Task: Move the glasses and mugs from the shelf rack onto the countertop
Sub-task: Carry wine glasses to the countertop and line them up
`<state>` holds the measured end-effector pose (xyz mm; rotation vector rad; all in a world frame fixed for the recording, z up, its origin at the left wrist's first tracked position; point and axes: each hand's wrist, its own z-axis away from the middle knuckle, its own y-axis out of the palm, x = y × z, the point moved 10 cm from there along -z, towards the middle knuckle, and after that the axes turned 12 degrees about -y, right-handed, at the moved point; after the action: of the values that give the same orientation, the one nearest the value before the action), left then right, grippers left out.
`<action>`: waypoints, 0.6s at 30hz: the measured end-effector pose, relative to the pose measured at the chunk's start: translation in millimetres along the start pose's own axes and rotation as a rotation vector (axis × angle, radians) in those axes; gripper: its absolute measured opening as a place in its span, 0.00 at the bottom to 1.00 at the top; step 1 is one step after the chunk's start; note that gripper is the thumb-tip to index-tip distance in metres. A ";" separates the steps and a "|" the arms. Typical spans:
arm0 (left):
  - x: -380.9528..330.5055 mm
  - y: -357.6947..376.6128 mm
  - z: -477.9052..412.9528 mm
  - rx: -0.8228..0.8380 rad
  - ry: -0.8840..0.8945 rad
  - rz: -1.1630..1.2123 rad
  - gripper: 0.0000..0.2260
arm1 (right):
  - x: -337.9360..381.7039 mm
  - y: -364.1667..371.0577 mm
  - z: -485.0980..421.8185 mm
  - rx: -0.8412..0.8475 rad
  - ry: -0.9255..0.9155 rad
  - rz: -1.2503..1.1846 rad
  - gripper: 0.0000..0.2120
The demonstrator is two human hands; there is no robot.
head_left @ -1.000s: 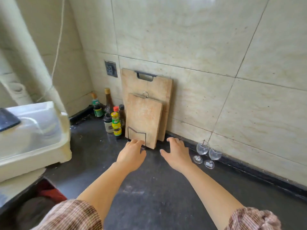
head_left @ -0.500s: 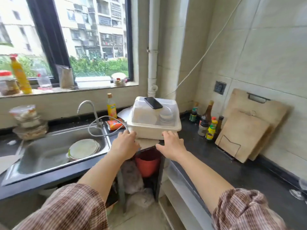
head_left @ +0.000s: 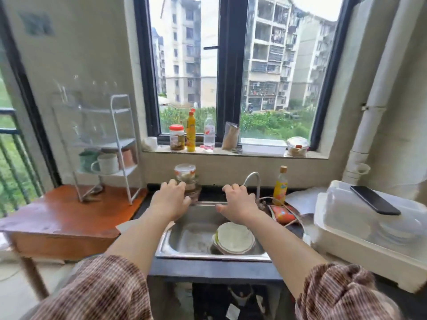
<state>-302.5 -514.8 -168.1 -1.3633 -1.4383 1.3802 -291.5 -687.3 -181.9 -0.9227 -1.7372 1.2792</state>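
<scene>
Both hands empty over the sink; rack not yet reached.

The left hand and right hand are held open, fingers spread, nothing gripped, above the sink. Mugs are seen on the lowest tier of the shelf rack, far left on the wooden table; glasses on upper tiers are blurred. Risk judged: clear glass could be misjudged and knocked off the rack, or the light rack tipped.
</scene>
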 end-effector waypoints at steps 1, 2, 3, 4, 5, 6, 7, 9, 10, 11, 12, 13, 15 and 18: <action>18.2 -1.5 -16.7 0.000 -0.019 -0.007 0.20 | 14.5 3.7 -23.7 -0.004 -0.026 -0.004 0.27; 35.3 -3.3 -33.2 -0.001 -0.034 -0.011 0.20 | 28.6 6.4 -47.3 -0.009 -0.050 -0.006 0.27; 51.3 -5.9 -49.2 -0.004 -0.047 -0.013 0.20 | 42.1 8.3 -70.8 -0.013 -0.070 -0.008 0.27; 66.9 -9.5 -64.2 -0.009 -0.064 -0.009 0.20 | 55.6 9.5 -93.5 -0.014 -0.088 -0.012 0.27; 82.6 -13.7 -78.1 -0.015 -0.084 0.000 0.20 | 69.3 10.4 -115.5 -0.013 -0.107 -0.016 0.28; 97.6 -18.0 -91.5 -0.022 -0.103 0.011 0.20 | 82.8 11.1 -136.8 -0.011 -0.128 -0.019 0.28; 112.2 -22.3 -104.2 -0.031 -0.118 0.018 0.20 | 95.9 11.6 -157.0 -0.011 -0.149 -0.015 0.28; 140.4 -30.4 -128.7 -0.043 -0.148 0.027 0.20 | 121.7 13.3 -194.5 -0.006 -0.191 0.010 0.28; 154.3 -34.3 -141.0 -0.044 -0.163 0.035 0.20 | 134.2 15.1 -212.0 -0.003 -0.212 0.017 0.28; 168.1 -37.9 -153.8 -0.045 -0.178 0.045 0.21 | 146.3 16.9 -229.2 -0.003 -0.233 0.017 0.28; 181.3 -41.7 -166.6 -0.047 -0.194 0.055 0.21 | 157.8 18.3 -245.8 -0.009 -0.252 0.015 0.28; 194.2 -45.3 -179.8 -0.049 -0.210 0.064 0.22 | 168.3 19.1 -262.6 -0.019 -0.267 0.013 0.28; 215.8 -51.0 -207.1 -0.058 -0.215 0.051 0.21 | 186.9 20.4 -295.8 -0.036 -0.289 0.017 0.27; 244.9 -61.3 -248.1 -0.110 -0.195 0.012 0.17 | 209.5 24.7 -345.7 -0.052 -0.300 0.028 0.28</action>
<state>-123.9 -215.7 -105.9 -1.3366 -1.6578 1.4947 -71.8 -356.2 -104.0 -0.8178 -2.0013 1.4563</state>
